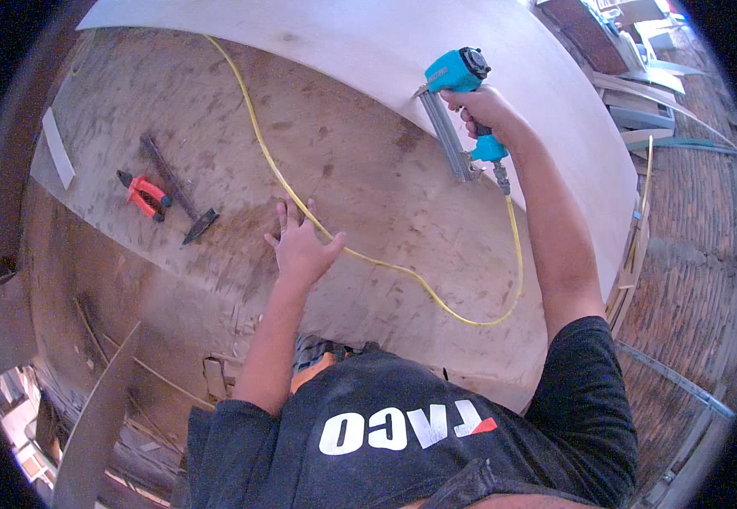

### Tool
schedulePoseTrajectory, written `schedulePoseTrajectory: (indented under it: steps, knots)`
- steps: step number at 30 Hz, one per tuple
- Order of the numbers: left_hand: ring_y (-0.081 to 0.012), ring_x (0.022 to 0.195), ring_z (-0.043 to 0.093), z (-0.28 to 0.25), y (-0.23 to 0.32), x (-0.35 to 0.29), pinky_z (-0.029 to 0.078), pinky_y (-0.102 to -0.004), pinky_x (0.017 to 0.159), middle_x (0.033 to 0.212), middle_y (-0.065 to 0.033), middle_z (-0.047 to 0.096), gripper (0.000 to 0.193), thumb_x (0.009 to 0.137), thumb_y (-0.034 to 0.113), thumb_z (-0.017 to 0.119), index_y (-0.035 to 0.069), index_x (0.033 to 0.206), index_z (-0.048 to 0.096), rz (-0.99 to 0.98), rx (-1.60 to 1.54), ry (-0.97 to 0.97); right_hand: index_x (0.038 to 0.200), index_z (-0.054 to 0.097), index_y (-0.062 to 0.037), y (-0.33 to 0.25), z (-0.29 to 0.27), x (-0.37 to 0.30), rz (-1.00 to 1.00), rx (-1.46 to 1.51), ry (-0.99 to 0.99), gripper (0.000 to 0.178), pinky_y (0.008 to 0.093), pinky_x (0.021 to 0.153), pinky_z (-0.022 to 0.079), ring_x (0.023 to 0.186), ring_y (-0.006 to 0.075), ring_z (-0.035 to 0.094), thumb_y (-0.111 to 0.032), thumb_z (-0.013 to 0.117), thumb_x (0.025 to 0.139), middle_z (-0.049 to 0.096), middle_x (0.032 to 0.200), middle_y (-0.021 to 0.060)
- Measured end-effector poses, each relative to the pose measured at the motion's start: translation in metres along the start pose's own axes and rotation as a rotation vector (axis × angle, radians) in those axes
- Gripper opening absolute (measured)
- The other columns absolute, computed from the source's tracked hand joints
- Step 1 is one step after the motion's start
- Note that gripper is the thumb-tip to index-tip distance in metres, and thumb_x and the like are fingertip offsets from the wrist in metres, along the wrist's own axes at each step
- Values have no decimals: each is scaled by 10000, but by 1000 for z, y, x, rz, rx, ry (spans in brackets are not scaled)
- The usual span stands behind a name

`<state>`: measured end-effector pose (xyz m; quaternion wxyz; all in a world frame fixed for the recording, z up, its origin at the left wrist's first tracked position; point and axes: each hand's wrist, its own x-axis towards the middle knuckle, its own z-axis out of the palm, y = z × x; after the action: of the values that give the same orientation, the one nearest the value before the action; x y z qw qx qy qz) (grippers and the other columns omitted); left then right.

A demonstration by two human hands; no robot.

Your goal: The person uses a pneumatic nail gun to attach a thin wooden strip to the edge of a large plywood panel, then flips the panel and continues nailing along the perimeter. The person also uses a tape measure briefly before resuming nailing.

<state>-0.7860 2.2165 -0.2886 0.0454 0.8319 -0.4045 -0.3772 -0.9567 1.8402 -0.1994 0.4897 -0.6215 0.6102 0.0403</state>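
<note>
My right hand [485, 112] grips the handle of a turquoise pneumatic nail gun [457, 76], whose metal magazine [446, 140] slants down toward the worn wooden work surface [360, 178]. The gun's nose rests at the lower edge of a pale plywood sheet [402, 42] that leans across the back. A yellow air hose [385, 263] runs from the gun's base, loops over the surface and passes under my left hand [302, 248]. That hand lies flat, fingers spread, on the wood over the hose.
Red-handled pliers [144, 195] and a dark chisel-like tool [180, 193] lie at the left of the surface, beside a thin pale strip [58, 148]. Wood offcuts [143, 373] lie below the bench at lower left. A brick floor [691, 254] and stacked boards [640, 110] are to the right.
</note>
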Motion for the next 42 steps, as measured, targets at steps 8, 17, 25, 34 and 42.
schedulePoseTrajectory:
  steps: [8,17,25,34,42]
  knots:
    - [-387,1662,119,7,1,7,215,-805,1201,1796,-179,146,979,847,592,757,125,1645,436,-20,9,42,877,660,-79,-14,10,3,-27,-101,28,365,308,461,427,489,120,501,-396,828,937,493,603,-24]
    - [-375,1660,142,8,-14,14,210,-792,1212,1795,-184,152,992,846,619,753,132,1649,435,-16,6,-9,910,653,-62,-10,15,18,-113,-126,-30,355,357,452,447,475,140,508,-384,794,958,486,585,-4]
    - [-394,1583,325,20,-25,18,310,-695,1211,1694,-243,358,949,832,547,789,66,1594,493,8,-227,195,906,633,-61,-10,12,-12,-234,-75,-29,324,369,436,449,442,148,494,-345,778,967,492,592,-6]
    - [-376,895,774,-84,-61,66,584,-468,851,871,-233,775,341,788,306,780,-22,882,779,-135,-693,664,895,622,-66,5,12,-22,-50,39,40,323,361,431,443,432,135,482,-337,784,957,493,592,-13]
    - [-419,1018,731,-198,-159,182,553,-488,925,1110,-284,753,536,807,400,704,-93,1015,734,-106,-442,561,910,634,-70,52,13,-38,257,198,222,308,355,433,436,425,133,473,-341,761,982,498,566,-17]
